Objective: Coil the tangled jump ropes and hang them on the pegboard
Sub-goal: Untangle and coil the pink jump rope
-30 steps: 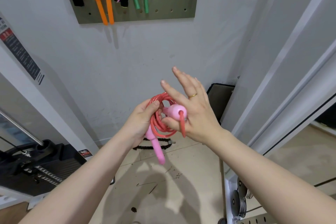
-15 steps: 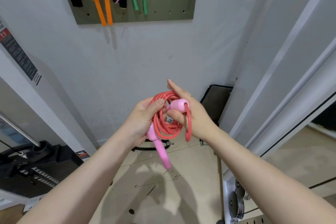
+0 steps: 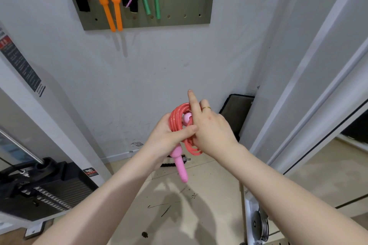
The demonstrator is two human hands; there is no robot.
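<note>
Coral-red plastic jump rope [image 3: 176, 120], wound into a tight bundle of loops, sits in our left hand [image 3: 169, 137], whose grip is clenched round the coil with the thumb laid across it. Our right hand [image 3: 211, 131] closes on the far side of the loops, forefinger raised straight. One pink tapered handle [image 3: 180, 165] points down toward the floor; the other's rounded end [image 3: 187, 119] shows within the coil. Far above hangs the grey-green pegboard [image 3: 179, 6].
</note>
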